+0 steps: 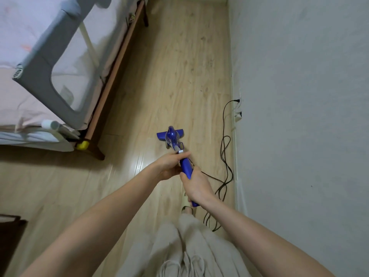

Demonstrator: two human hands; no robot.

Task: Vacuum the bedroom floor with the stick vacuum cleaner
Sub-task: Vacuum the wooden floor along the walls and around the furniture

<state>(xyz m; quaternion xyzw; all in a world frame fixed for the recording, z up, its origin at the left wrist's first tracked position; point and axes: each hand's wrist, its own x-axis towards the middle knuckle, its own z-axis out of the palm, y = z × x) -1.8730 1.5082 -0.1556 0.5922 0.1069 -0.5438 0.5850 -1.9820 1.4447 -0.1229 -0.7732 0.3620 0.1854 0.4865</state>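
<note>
A blue stick vacuum cleaner [180,154] is held in both hands over the wooden floor [175,66]. The left hand [169,165] is wrapped around the upper part of the handle, just below the pale collar, fingers curled over the shaft. The right hand [196,185] is closed around the handle's lower end, nearer the body; the blue end protrudes beneath the palm. The floor head [173,134] is seen resting on the floor in the strip between the bed [111,76] and the wall [299,96], closer to the wall side. A black power cord [225,148] is observed trailing from the handle, looped along the floor's right edge by the wall, and running up to a wall socket [238,101]. A grey mesh bed rail [42,62] is fitted along the bed's edge. A yellow corner guard [82,145] is noted at the bed frame's near corner. Pale trousers [185,246] are visible at the bottom of the view.
</note>
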